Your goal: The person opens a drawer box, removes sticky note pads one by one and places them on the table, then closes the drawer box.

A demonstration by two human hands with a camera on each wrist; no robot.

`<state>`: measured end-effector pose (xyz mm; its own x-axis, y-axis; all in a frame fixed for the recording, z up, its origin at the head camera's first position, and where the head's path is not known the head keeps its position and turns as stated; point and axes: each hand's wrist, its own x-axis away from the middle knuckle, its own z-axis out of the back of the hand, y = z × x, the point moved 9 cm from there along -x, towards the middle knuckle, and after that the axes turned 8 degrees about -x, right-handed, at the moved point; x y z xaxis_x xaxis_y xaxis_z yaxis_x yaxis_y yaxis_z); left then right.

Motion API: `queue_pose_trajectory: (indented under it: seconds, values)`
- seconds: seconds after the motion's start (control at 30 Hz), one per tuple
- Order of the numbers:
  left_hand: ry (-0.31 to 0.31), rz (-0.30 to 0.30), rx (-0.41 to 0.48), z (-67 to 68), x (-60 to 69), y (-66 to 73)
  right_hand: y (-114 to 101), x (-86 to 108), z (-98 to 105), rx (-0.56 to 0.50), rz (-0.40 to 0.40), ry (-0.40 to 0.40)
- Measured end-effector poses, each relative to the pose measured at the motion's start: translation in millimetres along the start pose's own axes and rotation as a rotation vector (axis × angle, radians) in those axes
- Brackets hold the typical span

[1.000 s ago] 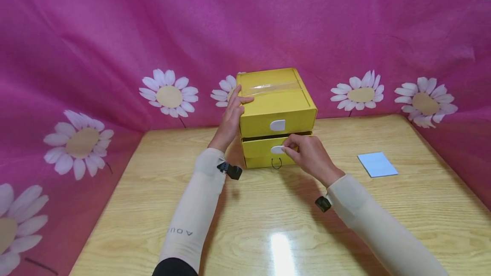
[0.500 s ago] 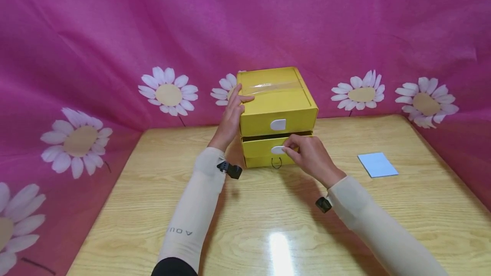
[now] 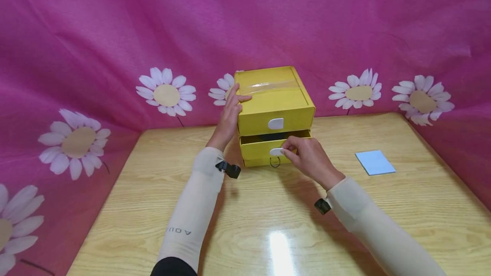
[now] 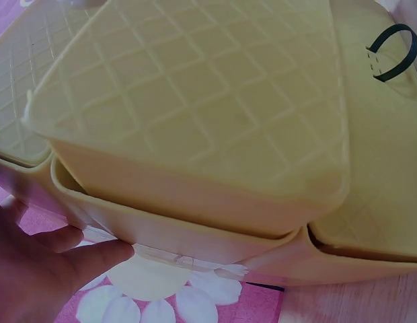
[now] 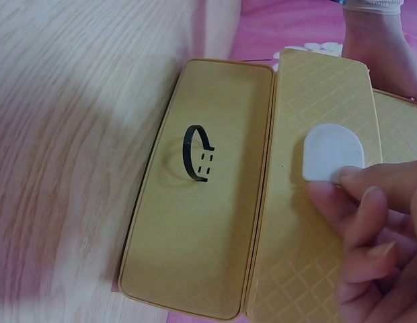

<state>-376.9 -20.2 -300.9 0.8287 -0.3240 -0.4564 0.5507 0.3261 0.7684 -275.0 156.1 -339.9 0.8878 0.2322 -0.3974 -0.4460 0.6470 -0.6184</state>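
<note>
A yellow drawer box [image 3: 280,101] stands at the back of the table. My right hand [image 3: 308,156] pinches the white tab handle [image 5: 333,151] of the middle drawer [image 3: 253,151] between thumb and finger. That drawer is pulled partway out, and something dark shows inside it, too hidden to name. My left hand [image 3: 228,120] rests against the box's left side, fingers straight and reaching over the top edge. Above, the top drawer [image 3: 253,125], with its own white tab [image 3: 275,123], is closed. The bottom drawer [image 5: 222,256] is closed too and carries a black loop handle [image 5: 190,153].
A light blue square pad [image 3: 375,162] lies on the wooden table [image 3: 161,173] to the right. Behind the box hangs a magenta cloth [image 3: 245,20] printed with white daisies. Clear tape [image 3: 268,86] runs across the box top.
The middle drawer has come out a little further toward me, with my right hand on its tab. More of its inside shows. My left hand has stayed on the box.
</note>
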Motion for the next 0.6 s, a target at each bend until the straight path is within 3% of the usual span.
queue_pose_trajectory:
  seconds: [0.6]
  values:
    - [0.011,0.016,0.004,-0.5,-0.1,-2.4,-5.1,7.5,-0.2,0.019,0.002,-0.005]
